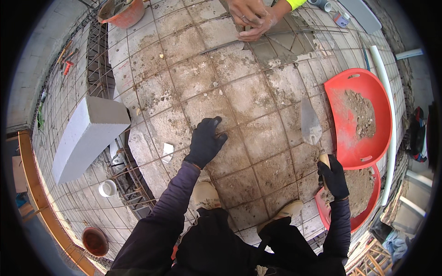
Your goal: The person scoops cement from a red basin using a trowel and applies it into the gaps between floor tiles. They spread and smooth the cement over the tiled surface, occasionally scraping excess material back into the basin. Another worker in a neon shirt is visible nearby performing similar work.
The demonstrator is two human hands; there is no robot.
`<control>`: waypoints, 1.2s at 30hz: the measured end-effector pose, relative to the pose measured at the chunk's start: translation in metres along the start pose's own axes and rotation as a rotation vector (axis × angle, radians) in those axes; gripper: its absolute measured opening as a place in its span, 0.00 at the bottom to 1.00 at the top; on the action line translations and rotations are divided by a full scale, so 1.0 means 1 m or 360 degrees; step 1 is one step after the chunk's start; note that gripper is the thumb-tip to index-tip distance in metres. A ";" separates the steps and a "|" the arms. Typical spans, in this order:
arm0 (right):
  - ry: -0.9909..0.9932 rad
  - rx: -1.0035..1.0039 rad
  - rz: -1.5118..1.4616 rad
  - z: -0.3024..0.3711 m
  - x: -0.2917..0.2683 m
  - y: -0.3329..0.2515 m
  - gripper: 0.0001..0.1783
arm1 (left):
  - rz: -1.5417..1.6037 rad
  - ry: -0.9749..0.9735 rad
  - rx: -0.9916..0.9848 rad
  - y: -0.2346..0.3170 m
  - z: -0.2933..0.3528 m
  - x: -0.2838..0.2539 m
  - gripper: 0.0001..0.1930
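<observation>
My right hand (334, 180), in a black glove, grips the wooden handle of a pointed trowel (311, 123). Its grey blade points away from me, low over the steel mesh (240, 125) that covers the dusty slab. My left hand (205, 143), also gloved in black, is held over the mesh ahead of my left shoe, thumb and fingers apart, with nothing seen in it. Close to the trowel, a red tub (338, 154) holds loose sandy rubble. Another red tub (378, 188) with similar material lies partly under it, beside my right hand.
At the far side, a co-worker's bare hands (254, 19) are near a patch of wet mortar (294, 41). An orange bucket (131, 17) stands far left. A pale foam block (92, 138) and white cup (107, 188) lie left, by a rebar-filled gap. A white pipe (389, 110) runs along the right.
</observation>
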State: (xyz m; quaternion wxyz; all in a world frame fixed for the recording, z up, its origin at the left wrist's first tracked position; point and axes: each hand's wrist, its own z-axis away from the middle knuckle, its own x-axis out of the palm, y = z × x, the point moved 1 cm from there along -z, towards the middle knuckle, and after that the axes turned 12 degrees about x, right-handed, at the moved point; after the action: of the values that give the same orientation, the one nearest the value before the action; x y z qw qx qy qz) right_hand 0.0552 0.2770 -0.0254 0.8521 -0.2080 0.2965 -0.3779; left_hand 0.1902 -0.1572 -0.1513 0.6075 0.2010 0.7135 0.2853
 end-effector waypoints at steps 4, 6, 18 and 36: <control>0.0035 -0.0400 0.0850 0.018 0.049 -0.004 0.18 | 0.0004 0.0005 -0.0034 0.004 0.007 0.006 0.30; 0.0066 -0.0407 0.0885 0.016 0.060 -0.001 0.18 | -0.0011 -0.0041 -0.0049 0.004 0.004 0.012 0.30; -0.0029 -0.0791 0.0748 -0.055 0.193 -0.013 0.18 | 0.0146 -0.0098 -0.0001 -0.009 -0.024 0.059 0.24; -0.0171 -0.0145 0.0478 -0.003 0.071 0.052 0.21 | 0.0068 0.0231 -0.0152 0.003 0.028 -0.031 0.26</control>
State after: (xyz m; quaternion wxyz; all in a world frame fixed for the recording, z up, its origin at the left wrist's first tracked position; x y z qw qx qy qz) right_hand 0.1186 0.2543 -0.0826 0.9033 -0.2197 0.2950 -0.2208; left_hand 0.2236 -0.1698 -0.1285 0.5569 0.1657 0.7368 0.3457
